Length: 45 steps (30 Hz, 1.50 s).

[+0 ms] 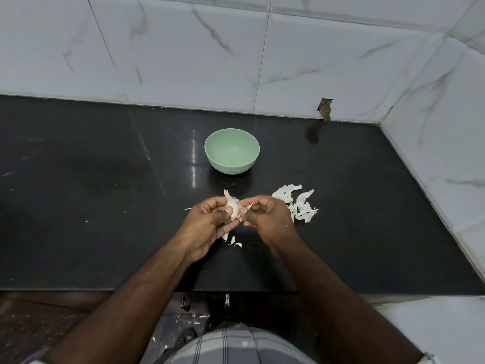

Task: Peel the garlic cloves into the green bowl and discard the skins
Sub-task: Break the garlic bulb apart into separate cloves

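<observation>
Garlic [233,206] half hidden between left hand [210,222], right hand [265,214]

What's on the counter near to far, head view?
Loose cloves → garlic held in both hands, left hand, right hand → green bowl → wall tiles.

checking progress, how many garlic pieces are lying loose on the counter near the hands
2 in plain view: one piece and another just below the left hand. A third peeks from under that hand; more may be hidden.
</observation>
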### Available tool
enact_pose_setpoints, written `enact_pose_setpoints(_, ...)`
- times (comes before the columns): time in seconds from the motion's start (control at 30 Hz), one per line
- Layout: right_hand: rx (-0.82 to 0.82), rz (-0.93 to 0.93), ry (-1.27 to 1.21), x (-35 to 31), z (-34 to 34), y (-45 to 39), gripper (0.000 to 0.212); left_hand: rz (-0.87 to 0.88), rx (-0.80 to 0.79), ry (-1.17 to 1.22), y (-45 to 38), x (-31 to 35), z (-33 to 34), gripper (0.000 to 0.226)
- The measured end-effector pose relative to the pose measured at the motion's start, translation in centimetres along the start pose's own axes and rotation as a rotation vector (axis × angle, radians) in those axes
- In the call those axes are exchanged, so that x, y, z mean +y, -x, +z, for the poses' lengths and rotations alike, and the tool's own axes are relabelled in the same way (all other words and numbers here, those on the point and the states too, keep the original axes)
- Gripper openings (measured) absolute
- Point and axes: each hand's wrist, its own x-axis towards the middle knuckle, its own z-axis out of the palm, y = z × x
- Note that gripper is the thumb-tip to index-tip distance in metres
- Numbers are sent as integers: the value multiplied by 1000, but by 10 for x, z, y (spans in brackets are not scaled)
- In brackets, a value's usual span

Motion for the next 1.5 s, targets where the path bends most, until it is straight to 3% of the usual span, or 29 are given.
enact_pose_setpoints(0.13, 7, 68, 40, 4, -4, -2, 16, -16, 39, 9, 2, 2, -6, 25)
enact_pose_setpoints(0.33, 14, -29, 443, 13, -3, -3, 7, -25, 86, 26, 6, 9, -8, 20)
enact_pose_setpoints(0.43, -34, -32, 511, 21, 1, -4, 17, -27, 110, 23, 6, 8, -9, 18)
enact_pose_setpoints(0.57, -42, -30, 451, 16, 2, -3, 34, -23, 79, 0, 7, 8, -12, 20)
enact_pose_setpoints(0.67, -70, -64, 217, 3, 7, -1, 39, -32, 19, -47, 8, 8, -13, 12)
enact_pose_setpoints(0.77, -175, -98, 127, -3, 15, 3, 27, -45, -21, -92, 6, 8, -14, 21)
enact_pose_setpoints(0.87, -124, -33, -53, -2, 17, 4, 9, -45, -12, -97, 7, 9, -16, 23)
enact_pose_setpoints(0.97, -61, 52, -193, 0, 17, 4, 7, -46, -22, -49, 7, 8, -15, 33)
enact_pose_setpoints(1.23, 36, 90, -160, -2, 8, 2, 10, -50, -10, 88, 5, 5, -11, 17)
enact_pose_setpoints(1.5, 158, 31, 238, 0, -34, -8, 14, -57, -25, 103, 2, 3, 0, 15)
